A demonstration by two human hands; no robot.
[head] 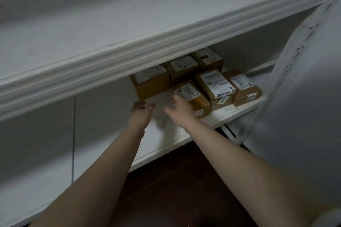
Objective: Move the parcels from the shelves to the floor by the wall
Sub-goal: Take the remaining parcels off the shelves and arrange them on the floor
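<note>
Hands reach the front edge of the white lower shelf point(164, 137)!
Open left hand point(143, 109); right hand point(178, 109) against brown cardboard parcel point(198, 100), grip unclear, parcel lengthwise front-to-back.

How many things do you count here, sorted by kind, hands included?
Brown cardboard parcels: 6
Bare hands, the left hand and the right hand: 2
Total: 8
</note>
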